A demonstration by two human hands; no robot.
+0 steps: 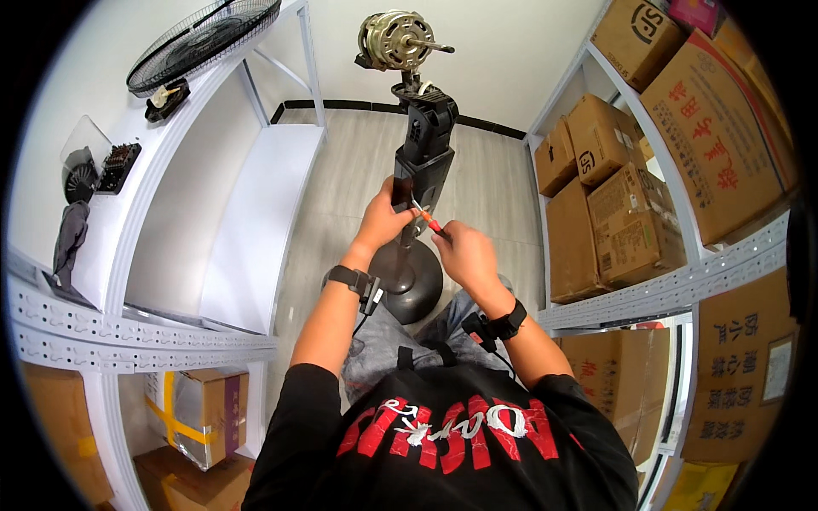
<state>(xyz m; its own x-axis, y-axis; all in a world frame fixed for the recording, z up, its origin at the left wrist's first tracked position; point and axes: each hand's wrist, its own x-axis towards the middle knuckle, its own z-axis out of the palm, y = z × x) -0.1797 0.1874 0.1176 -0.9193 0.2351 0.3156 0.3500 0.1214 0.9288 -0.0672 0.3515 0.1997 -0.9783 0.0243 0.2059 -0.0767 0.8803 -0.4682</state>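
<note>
Before me stands a pedestal fan with its blades off, a round dark base [407, 277] on the floor between my legs. A bare metal motor [395, 41] with a thin shaft tops its black plastic column housing [423, 162]. My left hand [385, 220] grips the lower left side of this housing, fingers partly hidden behind it. In my right hand [469, 255] is a screwdriver [434, 224] with a red and orange handle, its shaft pointing up and left at the housing's lower end. Whether the tip sits in a screw is too small to tell.
On the left shelf [162, 183] lie a black fan grille [204, 44], a small black part [167, 100], a dark tray of small pieces [118, 168] and a dark cloth [72, 238]. Cardboard boxes [635, 226] fill the right rack. A wall stands behind the fan.
</note>
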